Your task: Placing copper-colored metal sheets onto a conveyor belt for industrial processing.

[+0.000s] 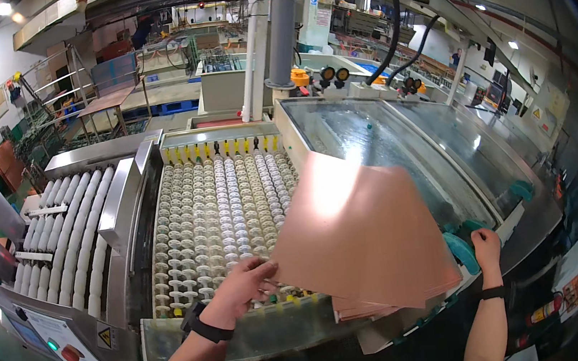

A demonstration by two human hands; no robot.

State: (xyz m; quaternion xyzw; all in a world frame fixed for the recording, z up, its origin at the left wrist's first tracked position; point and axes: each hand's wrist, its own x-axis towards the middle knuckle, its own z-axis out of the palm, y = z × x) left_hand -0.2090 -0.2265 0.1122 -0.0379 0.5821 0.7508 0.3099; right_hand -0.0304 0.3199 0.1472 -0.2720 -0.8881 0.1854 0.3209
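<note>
A thin copper-coloured sheet (360, 229) lies tilted in front of me, a bright glare on its far part. My left hand (244, 287) pinches its left corner between thumb and fingers, above the roller conveyor's near edge. Beneath the sheet's near edge show the edges of several more copper sheets (370, 309). My right hand (486, 248) is off the sheet's right side, its fingers curled. It is beside a curved teal piece (462, 253) at the edge of the glass-covered tank; whatever is in those fingers is hidden. Dark bands circle both wrists.
The conveyor bed (228, 209) has rows of white wheels. Left of it stands a steel unit (119, 208) with white rollers (83, 234) and a control panel (57, 346). Clear covers (348, 130) top the tank at right. A grey post (283, 30) rises behind.
</note>
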